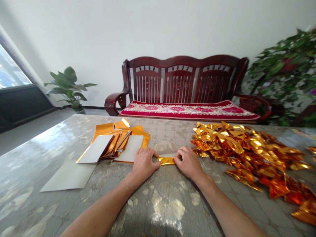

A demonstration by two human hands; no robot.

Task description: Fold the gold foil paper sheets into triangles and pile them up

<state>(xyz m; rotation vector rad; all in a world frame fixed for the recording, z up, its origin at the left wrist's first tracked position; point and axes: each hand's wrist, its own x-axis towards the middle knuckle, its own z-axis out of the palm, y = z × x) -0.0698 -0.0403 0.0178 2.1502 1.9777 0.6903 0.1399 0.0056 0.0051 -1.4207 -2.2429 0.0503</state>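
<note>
A narrow strip of gold foil paper [167, 161] stretches between my two hands, low over the table. My left hand [146, 162] pinches its left end between thumb and fingers. At the right end, my right hand [189, 163] grips it with curled fingers. Just left of my left hand lies a loose stack of foil paper sheets [132, 148], some gold side up and some white side up. Beyond my right hand spreads a large heap of folded gold foil pieces [234, 148].
A patterned, glossy table [153, 214] fills the foreground. One pale sheet [70, 174] lies flat at the left. Behind the table stands a dark red wooden bench [182, 82] with a red floral cushion [187, 110]. Potted plants [71, 85] flank it on both sides.
</note>
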